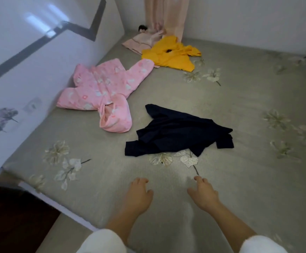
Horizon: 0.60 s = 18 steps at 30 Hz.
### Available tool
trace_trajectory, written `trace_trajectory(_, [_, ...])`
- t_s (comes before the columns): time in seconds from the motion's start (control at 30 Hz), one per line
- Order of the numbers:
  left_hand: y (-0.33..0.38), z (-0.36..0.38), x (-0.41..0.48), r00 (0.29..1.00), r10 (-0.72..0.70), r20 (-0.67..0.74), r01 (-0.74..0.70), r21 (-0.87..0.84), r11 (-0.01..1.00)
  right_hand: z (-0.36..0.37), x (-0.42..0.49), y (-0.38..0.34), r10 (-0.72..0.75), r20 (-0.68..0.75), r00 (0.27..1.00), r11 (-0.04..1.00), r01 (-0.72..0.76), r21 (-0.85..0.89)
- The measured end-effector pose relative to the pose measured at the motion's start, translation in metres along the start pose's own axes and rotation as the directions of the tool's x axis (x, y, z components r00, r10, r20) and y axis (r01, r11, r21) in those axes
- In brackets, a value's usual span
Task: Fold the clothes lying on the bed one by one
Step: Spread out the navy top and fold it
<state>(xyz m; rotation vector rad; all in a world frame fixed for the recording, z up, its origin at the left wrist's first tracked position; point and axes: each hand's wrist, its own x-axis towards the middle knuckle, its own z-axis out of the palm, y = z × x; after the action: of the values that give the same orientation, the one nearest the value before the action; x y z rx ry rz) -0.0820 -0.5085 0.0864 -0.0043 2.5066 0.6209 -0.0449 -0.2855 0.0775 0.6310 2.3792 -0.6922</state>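
We look down on a bed (239,110) covered in a grey-green sheet scattered with pale embroidered flowers. A glossy white headboard (30,70) with dark bands runs along its left side, and a peach curtain (166,15) hangs in the far corner against plain white walls. Our left hand (138,195) and right hand (204,195) hover over the near sheet, fingers loosely spread, holding nothing. Just beyond them lies a crumpled navy garment (177,132). A pink flowered jacket (101,92) sprawls by the headboard; farther back sit a yellow top (170,55) and what may be a folded pink cloth (141,42)
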Motion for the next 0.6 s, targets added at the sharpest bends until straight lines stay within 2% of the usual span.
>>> trace_trajectory(0.13, [-0.01,-0.006,0.069,0.998,0.021,0.063,-0.022,0.016,1.0,0.006,0.052,-0.019,0.0,0.028,1.0,1.0,0.0,0.012])
trace_trajectory(0.23, [-0.012,-0.004,0.121,0.993,0.086,0.081,-0.091,0.052,0.995,0.006,0.093,-0.026,0.009,0.013,1.0,1.0,-0.01,0.013])
trace_trajectory(0.33, [-0.009,0.0,0.168,0.987,0.149,0.068,-0.16,0.213,0.964,-0.003,0.135,-0.026,0.007,-0.056,0.998,1.0,-0.006,0.004])
trace_trajectory(0.5, [0.004,0.006,0.235,0.947,0.318,0.034,-0.289,0.515,0.807,-0.02,0.2,-0.017,0.031,-0.288,0.957,0.999,-0.033,-0.001])
trace_trajectory(0.6, [0.009,0.012,0.268,0.889,0.439,0.131,-0.414,0.638,0.649,-0.012,0.226,-0.01,0.034,-0.269,0.962,0.994,-0.061,-0.092])
